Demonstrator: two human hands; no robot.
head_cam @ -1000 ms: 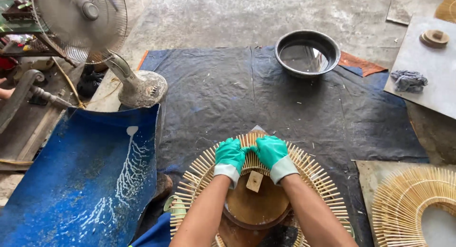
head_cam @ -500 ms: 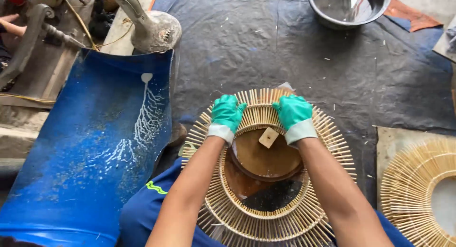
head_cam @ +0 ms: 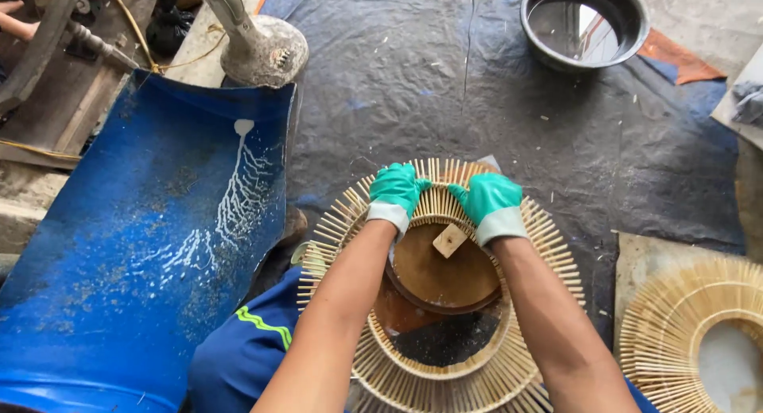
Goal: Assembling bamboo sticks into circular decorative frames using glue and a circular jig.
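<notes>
Both my hands wear green gloves and rest on the far side of a round frame of thin bamboo sticks (head_cam: 548,246) that fans outward like a sunburst. My left hand (head_cam: 395,189) presses on the sticks at the ring's far left. My right hand (head_cam: 490,202) grips the far right part of the ring, fingers curled over the sticks. Inside the ring sits a brown round wooden mould (head_cam: 445,274) with a small wooden block (head_cam: 450,240) on top. The frame lies over my lap.
A curved blue plastic sheet (head_cam: 151,246) lies at left. A dark tarp (head_cam: 445,87) covers the floor ahead, with a black basin of liquid (head_cam: 584,23) at the far right. A fan's base (head_cam: 258,47) stands at the back. Another bamboo ring (head_cam: 675,333) lies at right.
The view has tilted down and moved closer, so the fan head has left the frame. My hands stay on the far rim, drawn slightly closer together.
</notes>
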